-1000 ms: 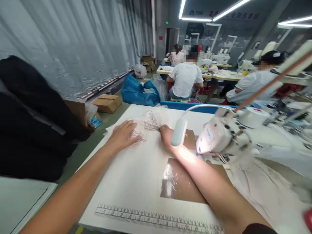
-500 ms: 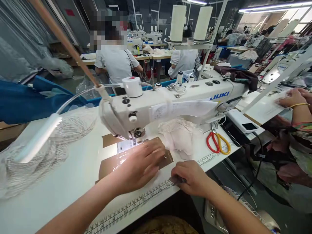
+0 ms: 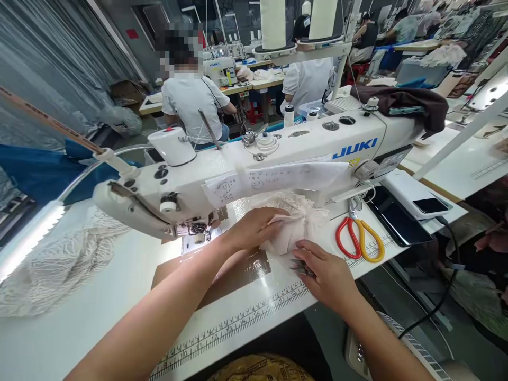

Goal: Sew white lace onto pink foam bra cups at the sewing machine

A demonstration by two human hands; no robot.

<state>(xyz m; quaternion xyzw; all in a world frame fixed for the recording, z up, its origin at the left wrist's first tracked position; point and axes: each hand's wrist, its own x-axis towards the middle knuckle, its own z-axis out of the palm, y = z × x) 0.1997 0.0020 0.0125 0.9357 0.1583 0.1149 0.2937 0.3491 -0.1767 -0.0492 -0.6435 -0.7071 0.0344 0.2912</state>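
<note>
Pale pink gathered fabric lies in a heap under the arm of a white sewing machine. My left hand is closed on its near left edge and lifts a fold of it. Close to the front of the heap is my right hand, its fingers wrapped round small dark metal thread snips, whose pointed tips face left. The right fingertips come near the fabric; I cannot tell whether they touch it. The machine's needle area is left of my left hand, with no fabric visible under it.
Red-and-yellow-handled scissors lie right of the fabric, beside a black phone and a white box-like device. Lacy cream material is piled at left. A lit lamp hangs there. A printed ruler runs along the table's front edge.
My left hand has moved right, from the brown patch before the needle to the fabric, and grips it. My right hand, still with the snips, has moved right and up. The view has shifted.
</note>
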